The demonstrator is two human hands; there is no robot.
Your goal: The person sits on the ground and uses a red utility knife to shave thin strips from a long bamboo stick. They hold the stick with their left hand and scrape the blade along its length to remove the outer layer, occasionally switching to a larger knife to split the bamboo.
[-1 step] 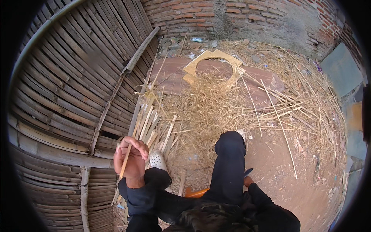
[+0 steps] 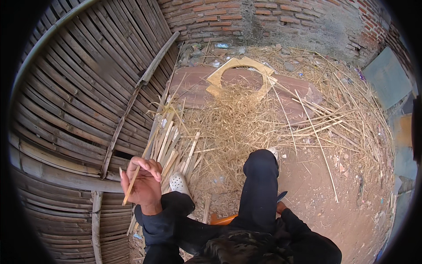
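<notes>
Holds bamboo strip [image 2: 131,190] pinched in left hand [image 2: 147,187] at eight o'clock, apparently for steadiness, and knife [image 2: 282,196] clasped in right hand [image 2: 281,207] at five, beside knee [image 2: 261,165], seemingly for clearance.

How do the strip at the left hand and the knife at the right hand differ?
Colour: the strip is pale yellow-brown; the knife has a dark blade.
Shape: the strip looks long and narrow; the knife's visible part is short and broader.
View: the strip crosses the left hand in plain sight; the knife shows only partly, beside the right hand and the knee.
Shared: both look slim.
</notes>
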